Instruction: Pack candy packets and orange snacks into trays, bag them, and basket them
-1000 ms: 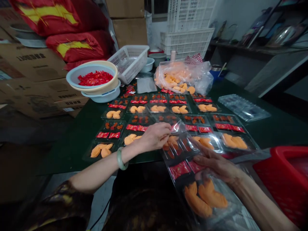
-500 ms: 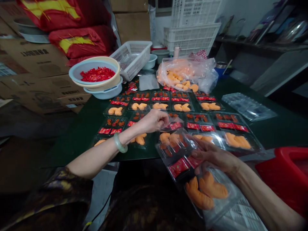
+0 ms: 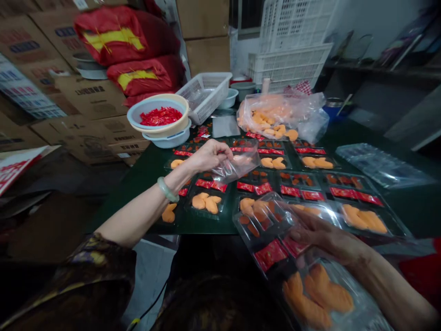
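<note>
My left hand (image 3: 211, 155), with a pale green bangle at its wrist, pinches a thin clear plastic sheet or bag (image 3: 237, 165) above the rows of trays. My right hand (image 3: 320, 234) grips a filled clear plastic tray (image 3: 275, 239), tilted in front of the table's near edge. Through its clear plastic show brown round pieces, two red packets (image 3: 270, 255) and large orange pieces (image 3: 327, 289). Similar filled trays (image 3: 206, 202) lie in rows on the dark green table (image 3: 193, 226). Part of the held tray is hidden behind my right hand.
Stacked basins (image 3: 158, 120) with red packets stand at the table's left. Behind are a white basket (image 3: 206, 94) and a clear bag of orange pieces (image 3: 280, 117). Empty clear trays (image 3: 382, 163) lie at right. Cartons (image 3: 93, 99) and red sacks (image 3: 127, 39) are piled at back left.
My left hand has moved left and away over the table, and the clear sheet now shows spread out from its fingers. My right hand still holds the tray. The whole view has shifted.
</note>
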Tool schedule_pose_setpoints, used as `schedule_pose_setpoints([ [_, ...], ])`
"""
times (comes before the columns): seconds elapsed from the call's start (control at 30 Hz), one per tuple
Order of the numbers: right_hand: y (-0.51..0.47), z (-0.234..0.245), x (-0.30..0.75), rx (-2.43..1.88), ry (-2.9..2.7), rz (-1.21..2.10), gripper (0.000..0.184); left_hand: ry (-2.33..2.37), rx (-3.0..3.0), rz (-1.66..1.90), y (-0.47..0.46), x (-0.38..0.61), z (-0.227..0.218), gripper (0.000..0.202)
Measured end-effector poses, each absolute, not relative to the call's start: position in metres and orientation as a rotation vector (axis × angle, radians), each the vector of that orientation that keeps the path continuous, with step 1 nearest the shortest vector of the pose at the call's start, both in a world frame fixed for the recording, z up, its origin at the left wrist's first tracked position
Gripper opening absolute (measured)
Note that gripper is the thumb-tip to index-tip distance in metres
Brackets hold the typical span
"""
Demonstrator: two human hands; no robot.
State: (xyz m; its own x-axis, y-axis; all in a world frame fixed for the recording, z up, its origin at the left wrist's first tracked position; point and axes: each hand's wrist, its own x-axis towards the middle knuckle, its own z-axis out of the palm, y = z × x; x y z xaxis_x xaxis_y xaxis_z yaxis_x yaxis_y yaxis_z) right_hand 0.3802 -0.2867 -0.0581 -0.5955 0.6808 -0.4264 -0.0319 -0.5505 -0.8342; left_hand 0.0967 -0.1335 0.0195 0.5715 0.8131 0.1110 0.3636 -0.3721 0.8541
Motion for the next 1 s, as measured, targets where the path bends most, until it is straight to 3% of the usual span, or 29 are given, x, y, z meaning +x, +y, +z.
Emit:
schedule_pose_setpoints([
  [0.07,-0.287,-0.059,0.382,-1.08,-1.161,2.173,0.095,0.934,1.829,0.698,-0.128,0.087,0.027,0.014],
  [0.33,-0.288,-0.054,0.384,-1.089,-1.197,2.133,0.091,0.792,1.712,0.804,-0.129,0.063,0.049,0.066],
  [0.5,-0.286,-0.05,0.385,-1.108,-1.256,2.096,0.089,0.707,1.677,0.965,-0.134,0.06,0.051,0.078],
  [0.73,-0.286,-0.046,0.382,-1.064,-1.25,1.937,0.088,0.728,1.39,1.409,-0.149,0.088,0.033,0.075],
  [0.87,-0.29,-0.047,0.38,-1.033,-1.206,1.984,0.088,0.944,1.122,1.56,-0.159,0.106,0.004,0.058],
  [1.0,-0.292,-0.051,0.382,-1.026,-1.217,1.995,0.09,1.276,1.173,1.49,-0.162,0.11,-0.03,0.041],
])
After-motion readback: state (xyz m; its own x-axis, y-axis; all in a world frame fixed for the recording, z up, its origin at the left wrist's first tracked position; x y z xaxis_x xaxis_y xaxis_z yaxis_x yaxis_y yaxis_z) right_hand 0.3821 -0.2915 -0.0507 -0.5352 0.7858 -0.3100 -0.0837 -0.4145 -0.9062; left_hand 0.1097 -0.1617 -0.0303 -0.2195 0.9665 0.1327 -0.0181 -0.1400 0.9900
